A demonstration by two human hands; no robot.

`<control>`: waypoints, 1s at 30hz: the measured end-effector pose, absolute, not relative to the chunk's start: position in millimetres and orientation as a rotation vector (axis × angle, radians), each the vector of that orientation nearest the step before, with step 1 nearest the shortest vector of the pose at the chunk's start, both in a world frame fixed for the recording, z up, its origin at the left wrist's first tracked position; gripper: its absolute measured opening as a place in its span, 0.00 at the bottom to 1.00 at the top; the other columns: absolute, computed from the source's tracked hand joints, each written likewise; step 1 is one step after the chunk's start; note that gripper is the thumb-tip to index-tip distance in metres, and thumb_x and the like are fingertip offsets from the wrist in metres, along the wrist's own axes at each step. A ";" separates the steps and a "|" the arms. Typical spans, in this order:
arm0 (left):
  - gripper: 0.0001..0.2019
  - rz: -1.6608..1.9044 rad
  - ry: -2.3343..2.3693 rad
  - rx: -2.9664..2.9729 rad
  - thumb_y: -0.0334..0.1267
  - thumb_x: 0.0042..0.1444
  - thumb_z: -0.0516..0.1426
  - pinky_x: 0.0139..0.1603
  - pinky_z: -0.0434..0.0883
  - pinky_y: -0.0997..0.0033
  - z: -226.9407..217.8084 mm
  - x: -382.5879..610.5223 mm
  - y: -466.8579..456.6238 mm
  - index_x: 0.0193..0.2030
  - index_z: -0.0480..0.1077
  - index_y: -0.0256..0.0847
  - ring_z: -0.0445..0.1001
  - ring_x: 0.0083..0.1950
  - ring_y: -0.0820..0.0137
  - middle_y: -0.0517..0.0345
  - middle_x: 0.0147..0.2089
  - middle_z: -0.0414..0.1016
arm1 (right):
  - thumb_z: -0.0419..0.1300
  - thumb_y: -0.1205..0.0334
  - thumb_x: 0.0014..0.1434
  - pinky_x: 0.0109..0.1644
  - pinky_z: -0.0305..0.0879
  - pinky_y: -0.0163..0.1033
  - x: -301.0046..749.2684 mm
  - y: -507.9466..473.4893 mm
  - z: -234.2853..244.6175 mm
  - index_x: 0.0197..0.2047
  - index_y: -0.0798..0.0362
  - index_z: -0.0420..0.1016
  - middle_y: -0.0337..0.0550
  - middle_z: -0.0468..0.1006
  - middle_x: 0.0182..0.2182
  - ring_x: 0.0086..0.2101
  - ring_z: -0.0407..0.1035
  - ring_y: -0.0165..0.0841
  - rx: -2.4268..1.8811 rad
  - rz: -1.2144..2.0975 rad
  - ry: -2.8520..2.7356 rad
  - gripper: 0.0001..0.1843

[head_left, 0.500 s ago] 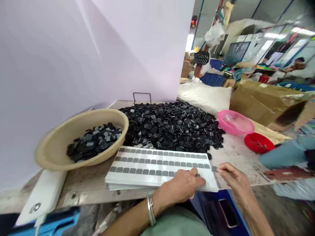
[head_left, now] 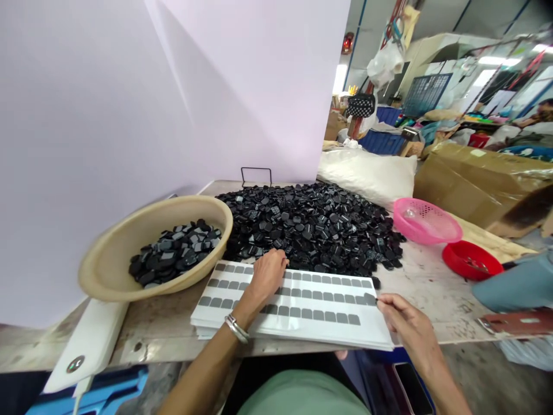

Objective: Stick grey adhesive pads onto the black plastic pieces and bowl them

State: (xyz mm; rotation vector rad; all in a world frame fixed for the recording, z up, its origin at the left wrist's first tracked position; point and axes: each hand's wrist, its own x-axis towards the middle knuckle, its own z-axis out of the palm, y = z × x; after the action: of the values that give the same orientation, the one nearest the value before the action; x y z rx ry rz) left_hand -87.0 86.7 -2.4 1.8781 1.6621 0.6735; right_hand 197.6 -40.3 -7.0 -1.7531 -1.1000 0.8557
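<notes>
A stack of white sheets [head_left: 319,328] with rows of grey rounded stickers lies at the table's front edge. My left hand [head_left: 268,274] reaches across the top sheet to the near edge of a heap of small black plastic pieces [head_left: 311,225]. Its fingers are curled together; what is between them, if anything, is hidden. At the sheet's right edge my right hand [head_left: 408,323] is closed in a pinch on a small grey sticker [head_left: 370,299], which overlaps the end of the middle row.
A beige basin [head_left: 101,271] with black pieces stands on the left, over a white device [head_left: 84,340]. To the right are a pink basket [head_left: 425,222], a red bowl [head_left: 469,259] and a blue-grey cylinder [head_left: 514,282]. A phone [head_left: 412,389] lies below the table edge.
My left hand has moved from the sheet's right part up and left to the heap, uncovering the lower row's end. My right hand keeps the sticker near the sheet's right edge. The view has shifted slightly.
</notes>
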 end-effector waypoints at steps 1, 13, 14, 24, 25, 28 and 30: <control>0.08 0.713 1.632 1.839 0.35 0.58 0.53 0.42 0.62 0.67 0.0 -86.9 86.8 0.29 0.68 0.39 0.70 0.40 0.64 0.54 0.32 0.69 | 0.61 0.45 0.51 0.21 0.52 0.31 194.7 -39.2 -6.6 0.37 0.53 0.76 0.34 0.64 0.17 0.20 0.57 0.28 -1.732 0.899 -1.087 0.19; 0.13 0.706 0.696 0.967 0.45 0.56 0.58 0.19 0.50 0.80 11.6 -58.2 26.5 0.37 0.64 0.38 0.55 0.18 0.82 0.61 0.26 0.68 | 0.65 0.54 0.51 0.13 0.46 0.24 109.7 -30.1 4.1 0.56 0.47 0.69 0.33 0.66 0.26 0.16 0.59 0.21 -1.077 1.621 -0.955 0.28; 0.12 0.720 0.685 0.929 0.44 0.55 0.59 0.19 0.50 0.80 10.0 -55.9 24.4 0.37 0.65 0.37 0.55 0.18 0.83 0.61 0.27 0.69 | 0.64 0.54 0.52 0.13 0.47 0.24 106.4 -30.3 3.7 0.56 0.47 0.69 0.32 0.65 0.26 0.16 0.59 0.20 -1.061 1.634 -0.967 0.28; 0.14 0.717 0.735 0.895 0.41 0.53 0.61 0.18 0.49 0.80 12.6 -52.4 19.7 0.41 0.67 0.34 0.58 0.18 0.83 0.55 0.30 0.74 | 0.60 0.58 0.56 0.20 0.57 0.28 114.4 -36.2 -0.3 0.60 0.47 0.65 0.33 0.64 0.28 0.19 0.57 0.21 -1.137 1.608 -1.210 0.28; 0.14 0.703 0.736 0.882 0.41 0.52 0.61 0.19 0.49 0.80 13.6 -52.5 19.1 0.41 0.67 0.34 0.59 0.18 0.83 0.54 0.31 0.74 | 0.60 0.59 0.57 0.21 0.58 0.28 116.0 -36.4 0.5 0.60 0.47 0.66 0.33 0.64 0.28 0.20 0.57 0.21 -1.134 1.612 -1.236 0.27; 0.14 0.669 0.736 0.831 0.41 0.53 0.61 0.19 0.49 0.80 16.7 -52.4 17.1 0.41 0.68 0.33 0.60 0.19 0.83 0.51 0.32 0.75 | 0.59 0.58 0.57 0.21 0.57 0.28 120.1 -36.7 2.4 0.61 0.46 0.65 0.33 0.64 0.28 0.20 0.58 0.22 -1.145 1.627 -1.267 0.28; 0.14 0.664 0.723 0.794 0.43 0.54 0.60 0.19 0.50 0.81 17.1 -51.3 15.5 0.40 0.68 0.33 0.60 0.19 0.83 0.51 0.32 0.75 | 0.60 0.56 0.56 0.19 0.54 0.27 121.8 -36.9 2.4 0.61 0.47 0.64 0.33 0.64 0.28 0.19 0.58 0.22 -1.152 1.623 -1.261 0.30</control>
State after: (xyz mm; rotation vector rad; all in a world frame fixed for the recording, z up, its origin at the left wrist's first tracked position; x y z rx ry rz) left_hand -51.3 15.5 17.1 0.7935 0.7230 0.6644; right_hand 121.8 -36.9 2.4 -1.1520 -1.2606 1.6229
